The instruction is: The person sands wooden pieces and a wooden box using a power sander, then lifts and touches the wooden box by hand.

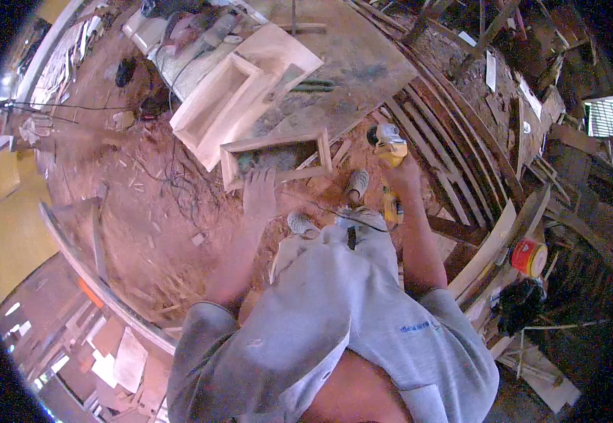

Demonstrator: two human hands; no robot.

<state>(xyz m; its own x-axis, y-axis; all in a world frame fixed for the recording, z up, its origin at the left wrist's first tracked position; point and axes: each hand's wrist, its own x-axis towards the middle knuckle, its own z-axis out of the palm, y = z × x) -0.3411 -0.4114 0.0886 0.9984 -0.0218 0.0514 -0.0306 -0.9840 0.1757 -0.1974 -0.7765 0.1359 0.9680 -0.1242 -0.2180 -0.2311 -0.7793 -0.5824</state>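
My left hand grips the near side of a small rectangular wooden frame, fingers over its edge and thumb hidden. The frame rests at the near edge of a worn board tabletop. In my right hand is a yellow angle grinder, held to the right of the frame and apart from it. Its metal head and dark disc point up and left; whether the disc spins I cannot tell. More yellow body shows below that hand, with a dark cable leading left. Beyond the frame lies a longer wooden box frame on a pale panel.
Long planks lie stacked on the right. A red and yellow tin stands at the far right. Reddish sawdust and scraps cover the floor, with loose dark cables on it. Yellow boards lean at the left.
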